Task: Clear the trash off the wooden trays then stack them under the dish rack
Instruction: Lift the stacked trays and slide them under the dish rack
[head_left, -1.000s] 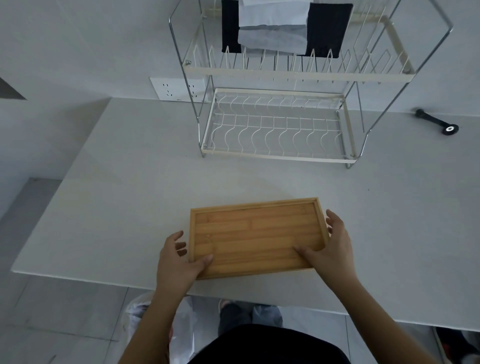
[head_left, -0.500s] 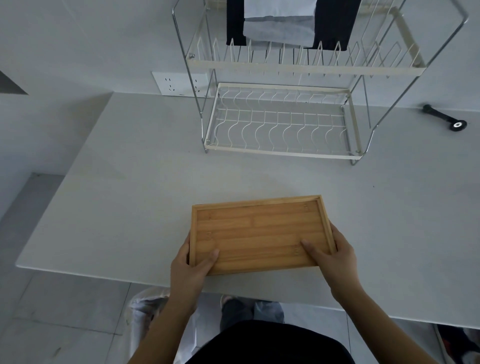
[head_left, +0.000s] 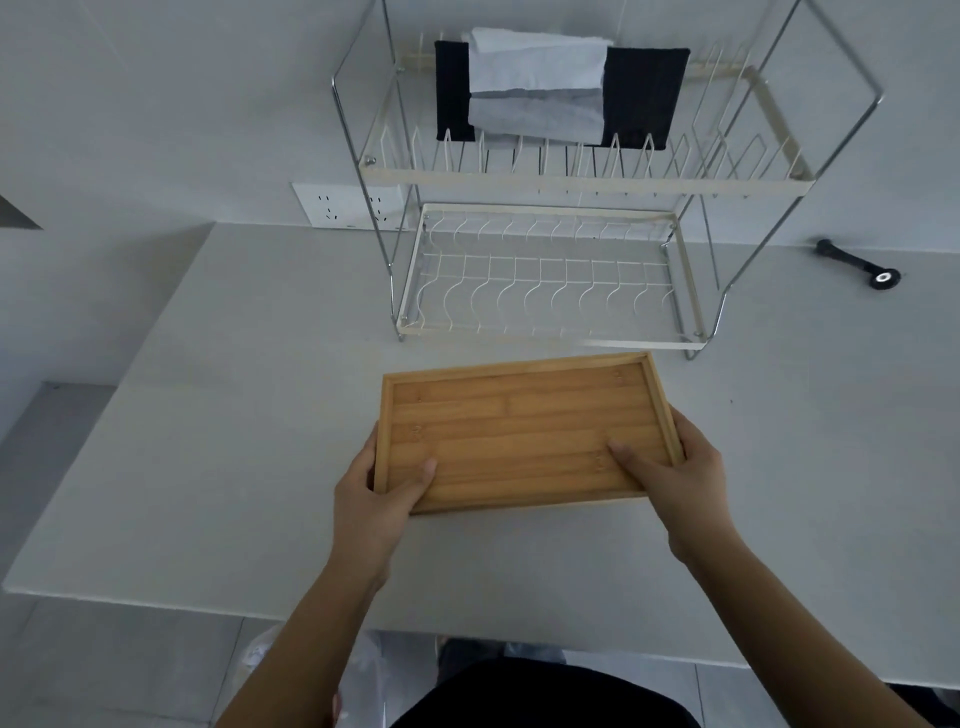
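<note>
A rectangular wooden tray with a raised rim and nothing inside it is held over the white table, its far edge close to the front of the dish rack. My left hand grips its near left corner with the thumb inside the rim. My right hand grips the near right corner the same way. The dish rack is a two-tier wire frame at the back of the table; its lower tier sits just above the tabletop.
Black and white cloths hang on the rack's upper tier. A black handle-like tool lies at the back right. A wall socket sits left of the rack. A plastic bag is below the table's near edge.
Both hands closed on the tray's near corners, then carried it away from the table's front edge toward the dish rack.
</note>
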